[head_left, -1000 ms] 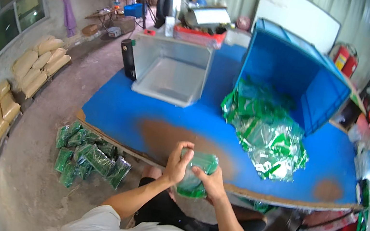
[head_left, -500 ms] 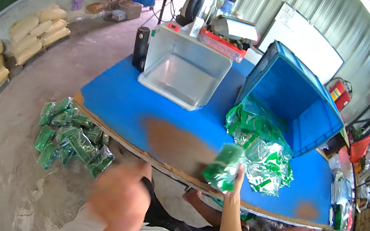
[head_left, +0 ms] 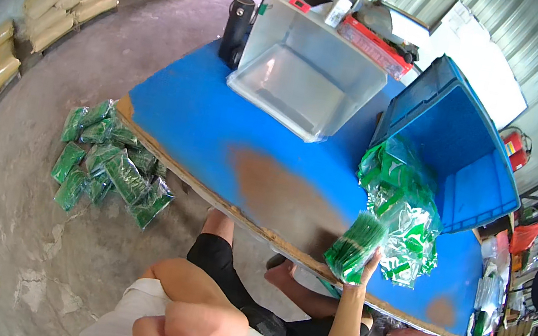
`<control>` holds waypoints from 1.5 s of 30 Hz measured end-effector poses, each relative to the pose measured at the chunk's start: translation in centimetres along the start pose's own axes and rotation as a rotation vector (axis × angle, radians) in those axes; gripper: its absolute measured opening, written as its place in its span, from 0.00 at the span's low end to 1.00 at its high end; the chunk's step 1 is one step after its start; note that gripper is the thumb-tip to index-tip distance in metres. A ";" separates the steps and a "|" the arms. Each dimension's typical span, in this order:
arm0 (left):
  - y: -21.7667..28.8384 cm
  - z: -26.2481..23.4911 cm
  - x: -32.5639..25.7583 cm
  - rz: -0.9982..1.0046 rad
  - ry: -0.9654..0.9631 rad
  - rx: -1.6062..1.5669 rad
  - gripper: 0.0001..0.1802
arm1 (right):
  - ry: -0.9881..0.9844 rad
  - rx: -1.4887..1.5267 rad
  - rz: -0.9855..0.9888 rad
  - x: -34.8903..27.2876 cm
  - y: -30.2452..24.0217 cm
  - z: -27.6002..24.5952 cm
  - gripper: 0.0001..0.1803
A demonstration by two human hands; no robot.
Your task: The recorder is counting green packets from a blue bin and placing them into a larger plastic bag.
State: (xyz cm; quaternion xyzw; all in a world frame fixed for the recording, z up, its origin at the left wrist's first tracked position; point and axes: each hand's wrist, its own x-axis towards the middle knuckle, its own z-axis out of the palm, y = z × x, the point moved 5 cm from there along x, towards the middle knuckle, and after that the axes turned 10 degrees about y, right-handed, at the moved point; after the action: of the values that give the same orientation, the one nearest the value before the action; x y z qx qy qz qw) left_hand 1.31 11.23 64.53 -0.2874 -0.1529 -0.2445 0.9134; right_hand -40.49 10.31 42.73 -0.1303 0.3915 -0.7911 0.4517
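Note:
My right hand [head_left: 371, 265] grips a thick bundle of green plastic packets [head_left: 354, 246] over the front edge of the table. Its fingers wrap around the right side of the bundle and are partly hidden. Just beyond lies a loose heap of shiny green-and-clear packets [head_left: 405, 244], spilling from a blue crate [head_left: 471, 191] tipped on its side. Close to my chest, my left hand [head_left: 195, 334] is curled into a fist; whatever it may hold is hidden.
The blue tabletop [head_left: 188, 97] has worn brown patches. On it stand a translucent bin [head_left: 295, 94] lying on its side and a black cylinder [head_left: 237, 31]. Several bagged green bundles [head_left: 116, 167] lie on the floor at left. Tan sacks [head_left: 50, 10] are stacked by the wall.
My left hand has come from beside the table edge down and right toward my chest. The bundle in my right hand now shows upright and sharper. The whole view has shifted slightly.

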 end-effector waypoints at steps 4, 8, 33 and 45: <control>-17.2 -5.4 -1.0 -0.487 -0.688 0.828 0.11 | -0.036 -0.004 -0.021 -1.0 -0.5 1.6 0.36; -30.3 -24.6 -7.8 -0.637 -1.060 1.438 0.11 | -0.042 -0.042 -0.008 -1.2 -1.1 -0.6 0.36; -37.0 -42.7 -5.0 -0.957 -1.133 1.828 0.21 | 0.149 0.074 0.031 -1.5 -0.8 0.8 0.28; -40.2 -22.2 -4.4 -0.059 -1.826 1.376 0.13 | 0.157 -0.064 0.042 -2.3 0.4 1.7 0.29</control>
State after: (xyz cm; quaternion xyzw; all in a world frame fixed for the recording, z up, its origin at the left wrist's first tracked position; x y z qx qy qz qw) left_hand -20.77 -29.27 63.34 0.2069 -0.8676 0.1696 0.4192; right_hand -38.01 11.25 43.95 -0.0740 0.4533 -0.7762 0.4319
